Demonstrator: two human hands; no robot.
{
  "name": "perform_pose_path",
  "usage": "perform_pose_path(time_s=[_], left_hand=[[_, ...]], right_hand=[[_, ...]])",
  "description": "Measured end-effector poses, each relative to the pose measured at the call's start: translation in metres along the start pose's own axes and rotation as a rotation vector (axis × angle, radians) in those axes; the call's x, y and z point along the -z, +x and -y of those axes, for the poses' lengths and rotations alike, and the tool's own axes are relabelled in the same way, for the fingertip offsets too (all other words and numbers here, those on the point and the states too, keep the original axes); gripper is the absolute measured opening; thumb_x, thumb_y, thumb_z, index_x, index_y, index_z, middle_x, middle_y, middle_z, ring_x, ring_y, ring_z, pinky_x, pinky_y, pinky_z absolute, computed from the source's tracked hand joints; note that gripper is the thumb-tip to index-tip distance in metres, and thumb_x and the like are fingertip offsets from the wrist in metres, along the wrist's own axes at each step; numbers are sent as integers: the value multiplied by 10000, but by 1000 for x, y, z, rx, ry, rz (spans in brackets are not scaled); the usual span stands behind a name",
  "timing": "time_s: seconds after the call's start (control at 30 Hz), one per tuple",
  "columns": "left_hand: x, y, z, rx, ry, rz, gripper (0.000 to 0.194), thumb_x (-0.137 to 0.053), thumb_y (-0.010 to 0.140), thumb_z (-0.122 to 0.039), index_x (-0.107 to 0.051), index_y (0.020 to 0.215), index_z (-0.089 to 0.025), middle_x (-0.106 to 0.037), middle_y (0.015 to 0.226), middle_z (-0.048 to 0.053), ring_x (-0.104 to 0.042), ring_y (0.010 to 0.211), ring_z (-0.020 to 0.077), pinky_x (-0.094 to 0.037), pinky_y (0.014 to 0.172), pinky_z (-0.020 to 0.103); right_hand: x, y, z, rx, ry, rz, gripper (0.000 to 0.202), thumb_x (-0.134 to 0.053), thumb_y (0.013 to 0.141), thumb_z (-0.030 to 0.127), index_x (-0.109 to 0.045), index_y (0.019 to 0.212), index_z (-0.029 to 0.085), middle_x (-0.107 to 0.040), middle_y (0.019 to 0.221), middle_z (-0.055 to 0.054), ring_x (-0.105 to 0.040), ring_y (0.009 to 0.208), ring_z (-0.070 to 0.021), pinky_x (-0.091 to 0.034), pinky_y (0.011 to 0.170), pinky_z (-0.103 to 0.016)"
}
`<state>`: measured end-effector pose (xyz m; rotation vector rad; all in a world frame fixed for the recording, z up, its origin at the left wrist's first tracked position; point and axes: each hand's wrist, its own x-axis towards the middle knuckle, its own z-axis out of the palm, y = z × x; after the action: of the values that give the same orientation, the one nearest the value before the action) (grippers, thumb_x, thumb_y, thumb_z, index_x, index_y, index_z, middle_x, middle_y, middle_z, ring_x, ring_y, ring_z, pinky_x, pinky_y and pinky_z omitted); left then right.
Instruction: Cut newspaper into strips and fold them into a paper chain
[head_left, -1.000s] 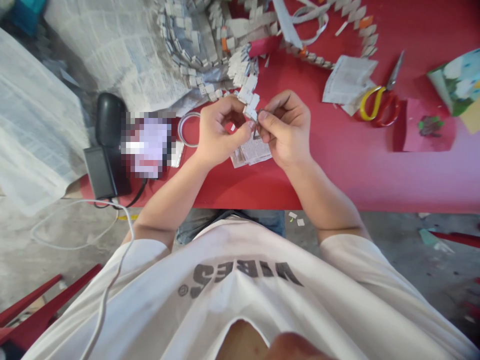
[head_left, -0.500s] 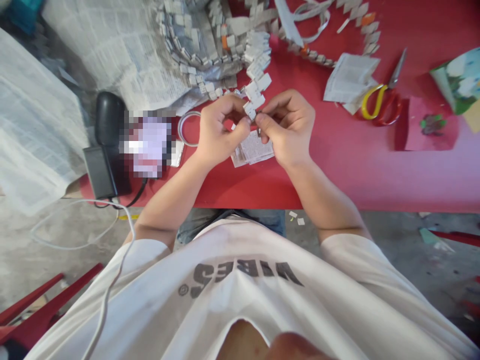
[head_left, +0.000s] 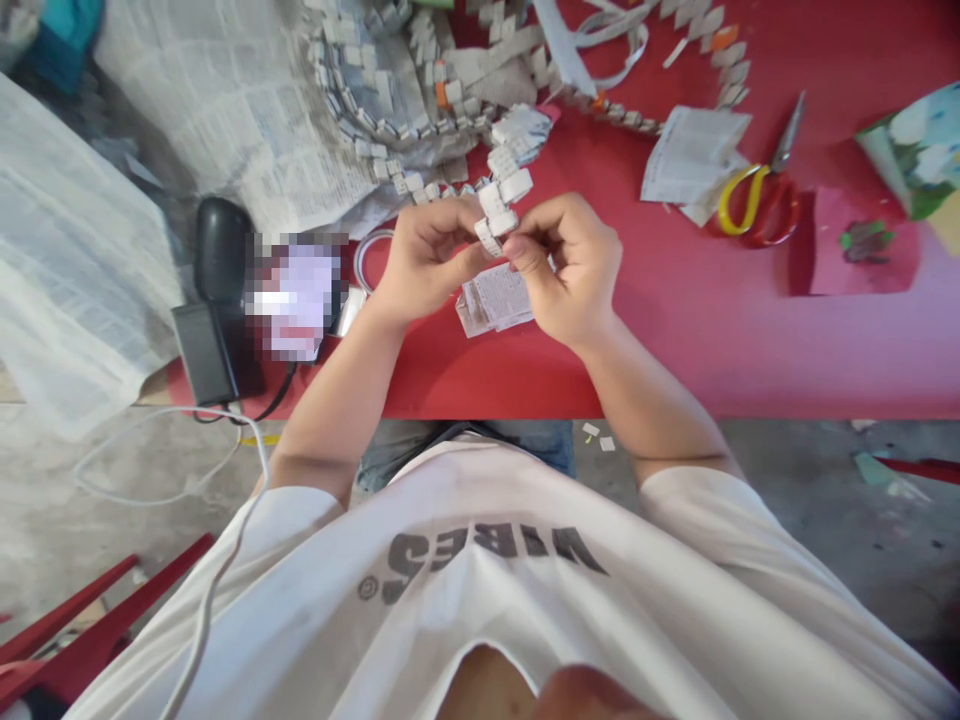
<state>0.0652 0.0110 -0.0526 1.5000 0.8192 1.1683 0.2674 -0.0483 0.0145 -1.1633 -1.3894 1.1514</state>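
Observation:
A folded newspaper chain (head_left: 498, 200), made of small interlocked zigzag links, has its near end between my two hands above the red table. My left hand (head_left: 431, 258) is closed, with thumb and fingers pinching the left side of that end. From the right, my right hand (head_left: 574, 270) pinches the same end with thumb and index finger. The exact contact under the fingertips is partly hidden. Below my hands lie small cut newspaper pieces (head_left: 495, 300) on the table. A roll of tape (head_left: 367, 262) is partly covered by my left hand.
Scissors (head_left: 761, 205) and newspaper squares (head_left: 694, 155) lie to the right, beside a pink paper piece (head_left: 825, 270). More chain (head_left: 367, 130) curls at the back. A blurred-out phone (head_left: 300, 300), a black power adapter (head_left: 202, 355) and a white cable (head_left: 225, 560) are at left.
The chain's near end has turned and shifted slightly left and down between my fingers. Both hands have moved a little left, still pinching it.

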Motion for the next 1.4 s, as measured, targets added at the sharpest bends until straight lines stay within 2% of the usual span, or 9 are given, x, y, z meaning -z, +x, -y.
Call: perform_pose_path(time_s=[0.17, 0.4, 0.7, 0.83, 0.97, 1.1, 1.23, 1.33, 1.4], left_hand=[[1, 2, -7, -58, 20, -15, 529, -877, 808, -761, -704, 848, -264, -721, 829, 2, -819, 966, 246, -714, 883, 433], [1, 5, -13, -28, 0, 23, 486, -882, 854, -682, -715, 860, -226, -700, 896, 13, -810, 1028, 233, -698, 895, 403], [-17, -6, -20, 109, -120, -93, 428, -925, 822, -522, -747, 1119, -270, -697, 952, 18, -781, 1009, 222, -650, 824, 319], [-9, -3, -22, 245, -309, 27, 488, -807, 884, -698, -785, 1017, -229, -733, 938, 66, -790, 1052, 283, -649, 830, 357], [-5, -2, -22, 338, -402, 81, 359, -828, 938, -543, -813, 1037, -199, -764, 994, 79, -774, 934, 213, -603, 763, 301], [-5, -1, -25, 206, -383, -25, 384, -974, 803, -466, -801, 1053, -231, -728, 1060, 36, -703, 835, 134, -569, 777, 280], [-3, 2, -35, -18, -338, -97, 451, -1050, 670, -430, -659, 667, -204, -692, 1140, 22, -670, 931, 136, -567, 839, 288], [-1, 3, -37, -44, -337, -105, 631, -1029, 689, -380, -461, 519, -163, -696, 1229, 10, -672, 1092, 173, -573, 884, 287], [-1, 4, -34, -1, -375, -119, 588, -1026, 695, -375, -487, 566, -177, -707, 1238, 9, -679, 1130, 190, -586, 913, 299]], right_hand=[[2, -1, 4, 30, 19, 49, 327, -716, 1000, 632, -704, 1050, 309, -734, 979, -13, -764, 951, -205, -690, 932, -403], [-1, 2, -12, 183, -137, 49, 369, -638, 1050, 632, -682, 1073, 267, -758, 906, -5, -770, 846, -183, -687, 847, -371], [-9, 12, -43, 277, -412, -44, 131, -647, 1038, 373, -650, 1016, 244, -687, 846, 0, -690, 766, -172, -616, 819, -366], [-6, 12, -41, 251, -493, 107, 75, -710, 947, 277, -650, 977, 245, -706, 838, -1, -684, 757, -182, -596, 798, -367], [-6, 9, -31, 186, -523, 300, 84, -735, 880, 220, -666, 925, 237, -728, 787, 3, -657, 693, -175, -558, 727, -341], [-5, 11, -30, 171, -566, 312, 80, -728, 864, 224, -699, 939, 219, -746, 804, -15, -672, 735, -190, -524, 725, -334], [2, 16, -34, 212, -587, 252, 140, -712, 884, 238, -708, 1021, 215, -751, 861, -20, -681, 766, -188, -510, 743, -333], [6, 20, -38, 262, -634, 175, 151, -691, 910, 254, -705, 1056, 216, -746, 888, -21, -685, 791, -187, -509, 771, -338], [7, 23, -40, 279, -672, 131, 134, -673, 922, 253, -703, 1049, 220, -745, 884, -21, -677, 780, -186, -506, 768, -341]])
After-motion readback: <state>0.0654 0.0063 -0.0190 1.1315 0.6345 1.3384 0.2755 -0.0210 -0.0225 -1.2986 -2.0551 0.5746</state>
